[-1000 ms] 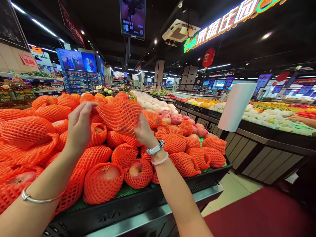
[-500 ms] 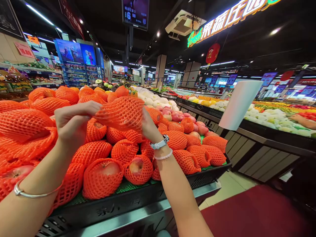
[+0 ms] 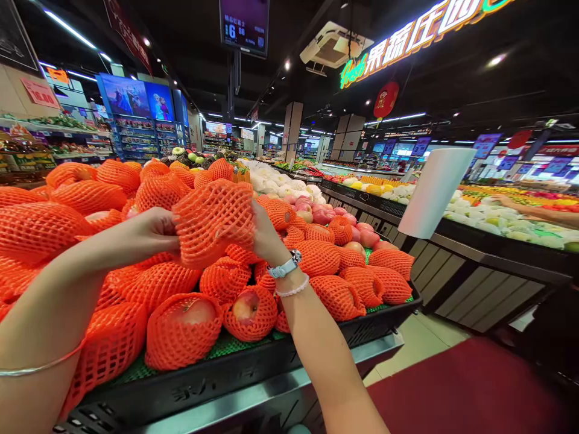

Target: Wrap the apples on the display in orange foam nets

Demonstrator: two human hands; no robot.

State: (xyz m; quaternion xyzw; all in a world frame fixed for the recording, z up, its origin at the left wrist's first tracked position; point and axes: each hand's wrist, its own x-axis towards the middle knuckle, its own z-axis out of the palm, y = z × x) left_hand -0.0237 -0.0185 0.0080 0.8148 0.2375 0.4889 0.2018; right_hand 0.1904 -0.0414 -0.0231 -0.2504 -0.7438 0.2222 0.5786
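An orange foam fruit net [image 3: 215, 222] is held up between my two hands, above the heap of netted apples. Its mesh looks bunched and wide; whether an apple is inside cannot be made out. My left hand [image 3: 154, 234] pinches the left edge of the net with thumb and fingers. At the right end, my right hand [image 3: 266, 235] grips the net, its fingers mostly hidden behind or within the mesh. Just below lie a netted apple [image 3: 246, 308] with its skin showing and another netted apple [image 3: 184, 328] near the front of the display.
A black crate edge [image 3: 235, 377] runs along the front of the display. Bare apples [image 3: 322, 214] and white-netted fruit [image 3: 266, 178] lie farther back. A white roll [image 3: 435, 193] stands at the right, before another produce counter. Another person's arm [image 3: 520, 208] reaches over that counter.
My left hand has dropped slightly and turned, its forearm now more level. The foam net has shifted a little left and gone from stretched lengthwise to shorter and wider.
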